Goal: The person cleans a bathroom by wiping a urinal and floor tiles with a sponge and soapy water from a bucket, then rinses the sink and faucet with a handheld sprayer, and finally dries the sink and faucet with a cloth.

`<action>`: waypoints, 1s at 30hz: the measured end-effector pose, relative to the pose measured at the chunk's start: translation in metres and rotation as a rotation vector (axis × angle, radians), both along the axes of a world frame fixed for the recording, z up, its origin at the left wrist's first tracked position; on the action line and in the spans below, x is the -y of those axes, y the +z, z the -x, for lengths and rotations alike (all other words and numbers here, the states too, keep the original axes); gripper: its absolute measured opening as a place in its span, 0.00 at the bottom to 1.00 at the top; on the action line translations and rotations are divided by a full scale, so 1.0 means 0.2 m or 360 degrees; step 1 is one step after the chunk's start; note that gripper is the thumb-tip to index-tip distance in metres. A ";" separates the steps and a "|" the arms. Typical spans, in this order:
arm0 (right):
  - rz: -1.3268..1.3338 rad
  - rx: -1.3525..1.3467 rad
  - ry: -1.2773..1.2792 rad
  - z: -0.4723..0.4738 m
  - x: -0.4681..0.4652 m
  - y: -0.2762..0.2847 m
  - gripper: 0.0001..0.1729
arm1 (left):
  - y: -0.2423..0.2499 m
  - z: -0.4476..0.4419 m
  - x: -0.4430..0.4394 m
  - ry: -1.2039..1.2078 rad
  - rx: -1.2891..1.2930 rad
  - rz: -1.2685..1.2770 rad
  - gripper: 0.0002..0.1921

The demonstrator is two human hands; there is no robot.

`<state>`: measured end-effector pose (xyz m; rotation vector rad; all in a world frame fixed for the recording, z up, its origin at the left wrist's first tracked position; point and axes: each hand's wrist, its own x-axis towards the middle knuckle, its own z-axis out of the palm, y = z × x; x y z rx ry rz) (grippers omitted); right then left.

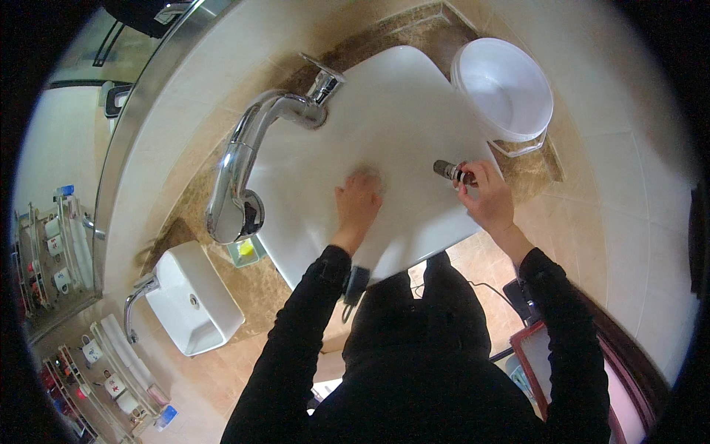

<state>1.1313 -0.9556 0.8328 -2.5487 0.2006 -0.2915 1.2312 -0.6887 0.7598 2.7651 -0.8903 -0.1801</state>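
Observation:
A large white sink basin (407,127) lies before me. My left hand (359,197) reaches down into it, fingertips at a blurred dark, round spot that looks like the drain opening. Whether those fingers hold something is hidden. At the basin's right side, my right hand (488,191) grips a small cylindrical fitting (445,169) between thumb and fingers. It has a dark, rough-looking end pointing left and a black band, and may be a drain strainer. Left of my left hand, a chrome faucet (238,150) arches over the basin's edge.
A white plastic bucket (505,91) with a handle stands on the brown stone counter behind the basin's right side. A smaller white sink (194,299) is at left, near a green soap dish (247,251). Shelves with cups (113,383) and a mirror (66,166) line the left.

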 end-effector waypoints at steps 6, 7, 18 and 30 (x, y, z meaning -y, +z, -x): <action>0.0056 0.0040 -0.0009 -0.01 0.00 0.01 0.18 | 0.06 0.05 -0.20 0.0243 0.0236 -0.0276 0.22; 0.0069 0.0056 -0.0012 -0.01 0.00 0.01 0.18 | 0.05 0.02 -0.19 0.0386 0.0210 -0.0304 0.22; 0.0059 0.0054 -0.0019 -0.01 0.00 0.02 0.18 | 0.03 0.08 0.20 -0.0577 -0.0131 0.0090 0.25; 0.0028 0.0090 0.0020 -0.01 0.01 0.01 0.18 | 0.06 -0.02 -0.39 0.0185 0.0201 -0.0210 0.28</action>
